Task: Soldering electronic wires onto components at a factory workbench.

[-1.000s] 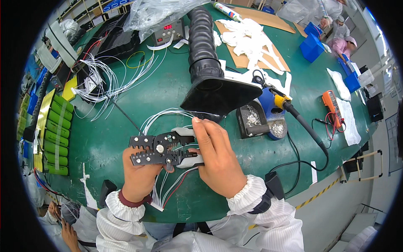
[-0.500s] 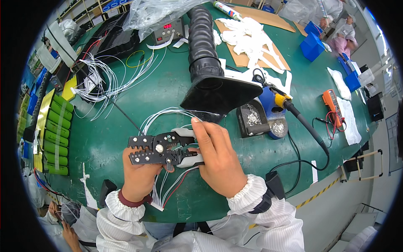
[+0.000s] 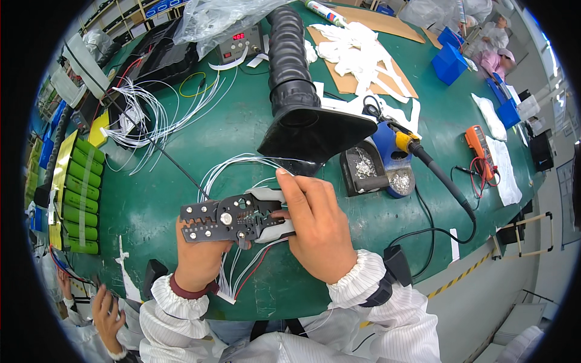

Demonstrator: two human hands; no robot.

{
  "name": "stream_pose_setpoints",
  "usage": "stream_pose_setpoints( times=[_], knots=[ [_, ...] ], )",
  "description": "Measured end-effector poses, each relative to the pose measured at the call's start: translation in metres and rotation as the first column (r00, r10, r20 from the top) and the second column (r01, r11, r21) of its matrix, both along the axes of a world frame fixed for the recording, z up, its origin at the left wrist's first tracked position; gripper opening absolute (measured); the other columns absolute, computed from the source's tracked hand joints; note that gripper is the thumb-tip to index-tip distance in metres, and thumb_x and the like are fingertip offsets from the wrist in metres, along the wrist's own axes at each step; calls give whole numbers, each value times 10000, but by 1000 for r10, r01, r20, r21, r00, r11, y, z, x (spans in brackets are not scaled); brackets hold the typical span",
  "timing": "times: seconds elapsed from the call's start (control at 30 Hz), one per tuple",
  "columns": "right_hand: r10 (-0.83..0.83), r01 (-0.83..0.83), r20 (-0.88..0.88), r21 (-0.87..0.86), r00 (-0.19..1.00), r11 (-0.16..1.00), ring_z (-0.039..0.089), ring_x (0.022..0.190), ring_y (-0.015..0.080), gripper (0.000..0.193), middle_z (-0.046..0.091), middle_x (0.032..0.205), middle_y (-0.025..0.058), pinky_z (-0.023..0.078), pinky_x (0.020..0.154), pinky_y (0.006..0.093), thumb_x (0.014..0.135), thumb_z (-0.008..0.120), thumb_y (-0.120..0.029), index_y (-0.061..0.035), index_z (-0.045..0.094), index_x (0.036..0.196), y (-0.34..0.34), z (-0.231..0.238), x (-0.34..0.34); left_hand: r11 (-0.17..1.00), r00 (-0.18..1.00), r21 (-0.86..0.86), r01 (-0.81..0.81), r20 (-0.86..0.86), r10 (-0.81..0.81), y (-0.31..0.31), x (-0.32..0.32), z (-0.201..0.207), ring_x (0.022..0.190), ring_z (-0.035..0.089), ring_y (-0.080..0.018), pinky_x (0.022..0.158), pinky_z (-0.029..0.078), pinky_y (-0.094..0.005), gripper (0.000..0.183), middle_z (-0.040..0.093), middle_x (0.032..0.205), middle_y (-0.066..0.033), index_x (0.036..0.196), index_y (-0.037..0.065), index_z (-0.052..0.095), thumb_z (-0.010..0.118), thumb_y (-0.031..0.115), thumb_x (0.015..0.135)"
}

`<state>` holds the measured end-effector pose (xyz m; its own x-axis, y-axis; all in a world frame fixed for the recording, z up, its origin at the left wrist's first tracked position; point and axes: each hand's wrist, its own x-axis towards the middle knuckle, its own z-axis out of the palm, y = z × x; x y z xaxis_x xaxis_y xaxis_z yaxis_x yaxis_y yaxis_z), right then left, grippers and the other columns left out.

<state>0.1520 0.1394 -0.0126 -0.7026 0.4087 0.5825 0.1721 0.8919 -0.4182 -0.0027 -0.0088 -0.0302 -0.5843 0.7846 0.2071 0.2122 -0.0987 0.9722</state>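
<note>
My right hand (image 3: 321, 230) is wrapped round the grey handles of a black wire stripper (image 3: 225, 219), its notched jaws pointing left. Beneath the jaws is my left hand (image 3: 203, 257), closed, with most of its fingers hidden by the tool. Thin white wires (image 3: 233, 160) loop out above the stripper toward my right fingertips. Below it, more white wires and one red wire run down to a small white connector (image 3: 226, 297) beside my left wrist. The left hand appears to grip this bundle, though the tool covers the exact hold.
A black fume hose with a flared hood (image 3: 315, 133) stands ahead. To its right are a soldering iron (image 3: 414, 148) in its stand and an orange multimeter (image 3: 478, 145). At left lie a white wire bundle (image 3: 142, 121) and a green battery pack (image 3: 83, 187). A co-worker's hand (image 3: 108, 317) shows lower left.
The wire stripper has tilted slightly, its jaw end shifting left and down, and its jaws look closer together. My hands stay nearly in place. The co-worker's hand at lower left has risen and spread.
</note>
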Motion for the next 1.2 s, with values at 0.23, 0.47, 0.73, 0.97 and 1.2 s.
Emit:
stream_pose_setpoints(
  times=[0.23,0.47,0.73,0.97,1.2],
  knots=[
    [-73,73,8,36,997,997,617,1006,296,578,604,1096,112,563,760,362,763,742,4,16,587,1320,0,1,1,1000,931,9,-19,364,14,3,7,14,707,685,-127,624,527,-267,306,726,817,-74,1030,-53,723,589,-115,762],
    [-105,106,66,-5,992,994,617,1000,270,587,596,1084,86,578,730,350,698,749,36,-16,609,1266,-4,2,3,996,891,47,82,444,-94,6,6,25,709,689,-162,657,545,-280,239,733,826,-112,1033,-83,716,603,-105,824],
    [-56,57,67,-3,996,998,602,1088,327,725,575,1153,132,588,780,381,690,746,61,9,533,1382,-1,1,2,997,913,36,73,400,-81,7,5,23,711,695,-176,659,551,-291,229,737,829,-121,1021,-85,720,603,-112,826],
    [-63,64,43,-25,997,998,565,1206,407,718,554,1235,197,556,911,435,762,739,64,37,485,1433,-2,1,1,997,899,21,80,430,-81,3,3,17,761,723,-205,692,587,-320,413,742,910,-156,1144,-99,661,594,-193,747],
    [-58,58,37,-24,998,998,561,1217,414,711,555,1266,211,547,930,436,766,751,53,73,482,1424,-1,3,1,999,903,16,39,428,-42,2,3,16,792,732,-209,708,599,-311,441,744,941,-158,1163,-104,650,604,-201,735]
  ],
)
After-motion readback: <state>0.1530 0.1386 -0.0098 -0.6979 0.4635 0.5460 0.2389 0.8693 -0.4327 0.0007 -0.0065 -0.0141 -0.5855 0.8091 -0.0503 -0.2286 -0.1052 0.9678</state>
